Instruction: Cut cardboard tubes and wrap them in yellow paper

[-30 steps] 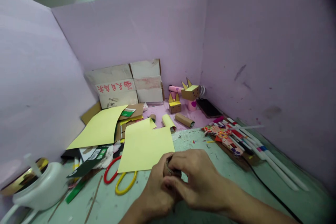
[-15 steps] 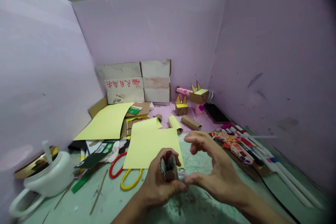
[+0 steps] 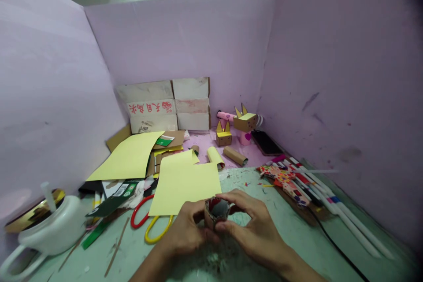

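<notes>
A short brown cardboard tube [image 3: 217,211] stands upright between my hands, its open end facing up with a greyish inside. My left hand [image 3: 194,228] is wrapped round its left side. The fingers and thumb of my right hand [image 3: 249,222] pinch its right rim. Just beyond the hands lies a pale yellow paper sheet [image 3: 185,185]. Scissors with one red handle [image 3: 140,211] and one yellow handle [image 3: 158,230] lie left of my left hand, their blades hidden under the sheet.
A white mug [image 3: 56,224] stands at the left. Markers [image 3: 330,198] and a patterned cloth [image 3: 286,180] lie at the right. Further back are a brown tube [image 3: 235,156], a phone [image 3: 266,142], small cat-eared boxes [image 3: 224,137] and a white cardboard box [image 3: 152,108].
My right hand has moved left and closed on the tube. The tube's opening has become rounder. The whole view has shifted slightly.
</notes>
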Motion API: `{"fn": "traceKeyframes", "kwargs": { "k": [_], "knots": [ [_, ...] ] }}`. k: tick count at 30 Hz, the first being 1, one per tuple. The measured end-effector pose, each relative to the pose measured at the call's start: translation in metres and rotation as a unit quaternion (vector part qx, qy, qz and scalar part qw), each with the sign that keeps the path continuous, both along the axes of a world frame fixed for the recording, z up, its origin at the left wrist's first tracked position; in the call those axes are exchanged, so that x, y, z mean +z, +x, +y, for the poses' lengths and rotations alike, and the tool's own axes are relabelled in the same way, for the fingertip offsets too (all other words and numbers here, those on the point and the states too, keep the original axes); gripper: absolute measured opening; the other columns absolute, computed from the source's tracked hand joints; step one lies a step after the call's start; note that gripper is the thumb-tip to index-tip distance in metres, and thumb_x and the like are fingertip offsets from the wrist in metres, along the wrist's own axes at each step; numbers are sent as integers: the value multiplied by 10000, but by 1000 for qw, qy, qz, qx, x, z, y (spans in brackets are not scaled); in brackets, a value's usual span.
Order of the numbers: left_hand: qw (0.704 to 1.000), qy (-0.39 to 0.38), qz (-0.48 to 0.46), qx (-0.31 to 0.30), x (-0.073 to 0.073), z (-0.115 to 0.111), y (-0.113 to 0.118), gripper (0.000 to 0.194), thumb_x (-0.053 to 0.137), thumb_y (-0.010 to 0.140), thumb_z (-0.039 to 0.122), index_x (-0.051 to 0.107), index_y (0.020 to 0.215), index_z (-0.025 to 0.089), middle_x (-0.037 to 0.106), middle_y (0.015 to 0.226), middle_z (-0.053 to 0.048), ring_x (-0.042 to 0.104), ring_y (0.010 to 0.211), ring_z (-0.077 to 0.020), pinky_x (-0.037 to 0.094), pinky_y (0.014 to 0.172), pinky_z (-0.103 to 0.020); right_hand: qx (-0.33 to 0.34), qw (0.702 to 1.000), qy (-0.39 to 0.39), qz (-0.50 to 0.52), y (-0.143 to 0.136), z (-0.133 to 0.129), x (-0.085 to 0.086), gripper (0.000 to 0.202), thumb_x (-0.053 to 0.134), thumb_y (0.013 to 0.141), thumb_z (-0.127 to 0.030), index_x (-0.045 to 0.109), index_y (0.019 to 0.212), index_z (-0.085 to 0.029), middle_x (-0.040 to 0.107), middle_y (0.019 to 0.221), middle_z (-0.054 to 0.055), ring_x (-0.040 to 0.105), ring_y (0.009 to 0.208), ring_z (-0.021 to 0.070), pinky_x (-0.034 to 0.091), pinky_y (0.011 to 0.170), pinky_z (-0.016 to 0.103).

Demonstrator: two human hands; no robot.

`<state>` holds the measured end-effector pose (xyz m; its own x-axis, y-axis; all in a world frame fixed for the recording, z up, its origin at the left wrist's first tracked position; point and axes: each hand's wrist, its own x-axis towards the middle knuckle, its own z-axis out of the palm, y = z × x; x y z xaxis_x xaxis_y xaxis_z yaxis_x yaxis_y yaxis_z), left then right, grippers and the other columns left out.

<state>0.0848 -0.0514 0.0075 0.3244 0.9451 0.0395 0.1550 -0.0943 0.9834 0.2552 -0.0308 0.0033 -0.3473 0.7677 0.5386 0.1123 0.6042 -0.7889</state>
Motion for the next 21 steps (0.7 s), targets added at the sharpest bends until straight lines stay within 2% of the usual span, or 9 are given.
{"fn": "traceKeyframes", "kwargs": {
  "k": [4,8,11,14,17,19,21],
  "knots": [
    [999,-9,-27,18,-5,2,2,208,723,554,183,528,504,132,498,570,26,451,608,-124,371,608,-240,-13,999,43,22,-4,-2,0,300,664,661,-67,663,935,-188,695,777,29,629,680,160,521,619,285],
    [998,1,-49,42,-10,1,5,254,703,569,225,489,459,142,485,525,25,439,561,-115,368,566,-236,-29,996,75,28,-8,-3,-2,206,619,709,-77,672,880,-177,696,716,26,633,634,149,507,586,265],
    [995,-2,-65,74,-11,2,10,246,676,568,245,485,451,146,463,489,28,414,511,-103,350,517,-230,-49,996,65,23,-11,-2,-4,148,585,744,-117,680,842,-175,705,713,38,644,639,161,510,597,278],
    [992,-34,-77,99,-9,5,16,190,658,580,294,571,590,126,465,525,27,400,514,-98,333,505,-227,-76,996,-43,21,-13,6,-2,158,589,735,-189,687,857,-172,722,771,59,660,680,190,519,604,301],
    [989,-72,-75,108,-7,7,21,267,694,550,326,587,663,109,473,559,22,398,533,-95,312,507,-220,-80,981,-178,22,-12,17,3,290,677,630,-252,685,905,-160,724,867,74,658,773,231,521,655,335],
    [989,-86,-68,99,-7,8,24,303,713,537,360,572,635,111,474,566,16,398,539,-92,299,503,-215,-63,973,-221,26,-11,24,3,271,704,603,-300,691,821,-140,716,802,68,642,756,231,504,676,342],
    [989,-108,-65,76,-9,7,26,360,705,542,430,560,608,108,476,562,2,407,529,-97,299,492,-219,-43,965,-255,45,-9,30,1,251,692,631,-364,670,706,-126,675,668,46,611,649,197,480,618,317]
  ]
}}
